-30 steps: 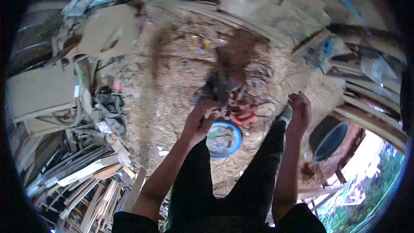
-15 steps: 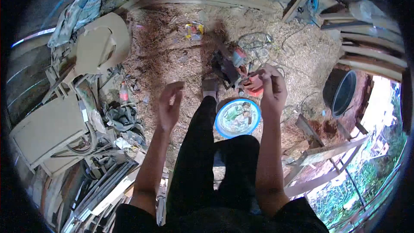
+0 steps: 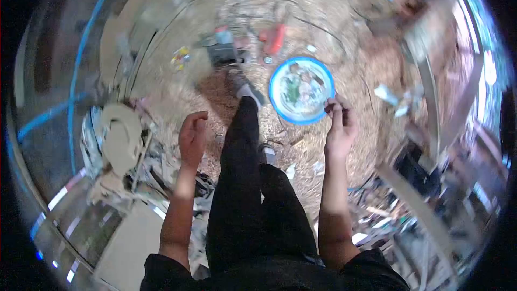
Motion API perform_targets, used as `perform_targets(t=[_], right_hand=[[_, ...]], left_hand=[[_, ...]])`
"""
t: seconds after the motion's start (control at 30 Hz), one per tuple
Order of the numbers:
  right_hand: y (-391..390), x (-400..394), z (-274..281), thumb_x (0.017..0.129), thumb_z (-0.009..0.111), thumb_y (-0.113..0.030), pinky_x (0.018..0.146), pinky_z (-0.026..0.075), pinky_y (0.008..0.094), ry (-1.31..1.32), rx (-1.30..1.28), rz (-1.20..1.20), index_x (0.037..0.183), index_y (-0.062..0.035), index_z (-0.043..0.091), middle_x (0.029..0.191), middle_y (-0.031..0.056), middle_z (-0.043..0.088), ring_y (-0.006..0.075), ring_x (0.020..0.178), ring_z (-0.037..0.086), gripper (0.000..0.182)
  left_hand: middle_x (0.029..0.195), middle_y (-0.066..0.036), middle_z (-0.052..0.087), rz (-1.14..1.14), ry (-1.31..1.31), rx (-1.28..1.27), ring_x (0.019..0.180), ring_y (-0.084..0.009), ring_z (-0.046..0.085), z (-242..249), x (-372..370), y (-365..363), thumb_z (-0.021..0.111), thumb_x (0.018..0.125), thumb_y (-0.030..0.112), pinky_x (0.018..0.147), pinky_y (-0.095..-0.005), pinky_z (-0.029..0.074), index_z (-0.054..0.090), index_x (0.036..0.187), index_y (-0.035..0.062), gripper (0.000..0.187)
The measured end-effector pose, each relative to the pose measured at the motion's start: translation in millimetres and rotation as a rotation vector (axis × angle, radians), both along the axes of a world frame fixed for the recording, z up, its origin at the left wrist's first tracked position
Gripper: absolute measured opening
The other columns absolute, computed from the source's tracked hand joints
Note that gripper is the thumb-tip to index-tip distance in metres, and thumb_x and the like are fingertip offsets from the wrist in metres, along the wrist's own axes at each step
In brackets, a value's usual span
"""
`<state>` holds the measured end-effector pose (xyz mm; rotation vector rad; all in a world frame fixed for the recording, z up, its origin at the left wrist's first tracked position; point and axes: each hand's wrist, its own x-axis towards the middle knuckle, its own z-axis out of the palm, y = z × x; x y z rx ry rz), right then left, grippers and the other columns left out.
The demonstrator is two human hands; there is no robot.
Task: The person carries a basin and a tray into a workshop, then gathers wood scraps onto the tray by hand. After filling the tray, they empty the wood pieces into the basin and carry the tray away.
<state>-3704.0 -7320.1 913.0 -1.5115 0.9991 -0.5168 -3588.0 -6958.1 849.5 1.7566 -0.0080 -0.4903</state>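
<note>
My left hand (image 3: 193, 137) hangs in the air in front of my left leg, fingers loosely bent and holding nothing. On the other side, my right hand (image 3: 341, 126) has its fingers curled together at the right edge of a blue-rimmed basin (image 3: 273, 96). A small dark patch shows at those fingertips; I cannot tell what they hold. The basin sits on the floor, pale inside with green and dark patches. My legs (image 3: 240, 156) in black trousers are in a stride, one shoe forward.
Wood shavings cover the floor (image 3: 301, 148). Beyond the basin lie a red object (image 3: 275, 39) and a dark boxy thing (image 3: 222, 54) with cables nearby. Cut board pieces (image 3: 123, 134) lean at left. Wooden frame bars (image 3: 417, 205) and scraps stand at right.
The view has swung and shifted forward, so the basin now appears higher, by my right hand. My legs have changed stride. The left hand's fingers are more bent.
</note>
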Motion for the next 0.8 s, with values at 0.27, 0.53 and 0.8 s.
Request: perform_targets(t=[0.27, 0.53, 0.8], right_hand=[[-35.0, -247.4, -18.6, 0.11, 0.057, -0.009, 0.09, 0.055, 0.0308, 0.271, -0.02, -0.29, 0.127, 0.0031, 0.068, 0.105, 0.008, 0.072, 0.0144, 0.096, 0.067, 0.023], [-70.1, -239.1, -24.9, 0.11, 0.06, -0.01, 0.097, 0.054, 0.0298, 0.322, 0.02, -0.206, 0.134, 0.0038, 0.063, 0.112, 0.0079, 0.073, 0.0146, 0.104, 0.068, 0.028], [-159.9, -175.3, 6.4, 0.108, 0.061, -0.006, 0.103, 0.052, 0.0343, 0.34, -0.194, -0.081, 0.125, 0.0037, 0.067, 0.121, 0.0136, 0.072, 0.0192, 0.114, 0.069, 0.02]], left_hand=[[0.125, -0.015, 0.073, -0.485, -0.169, 0.284, 0.124, -0.0264, 0.065, 55.7, -47.1, -84.3, 0.059, 0.106, 0.009, 0.111, -0.0372, 0.045, 0.071, 0.123, -0.0006, 0.023], [0.121, -0.016, 0.072, -0.604, -0.134, 0.236, 0.116, -0.0326, 0.069, 27.5, -68.3, -130.0, 0.061, 0.101, 0.002, 0.102, -0.0401, 0.052, 0.073, 0.116, -0.0016, 0.019], [0.117, -0.015, 0.073, -0.609, -0.207, 0.087, 0.112, -0.0325, 0.07, 24.6, -42.4, -231.0, 0.063, 0.098, -0.004, 0.099, -0.0394, 0.054, 0.071, 0.116, 0.0002, 0.019]])
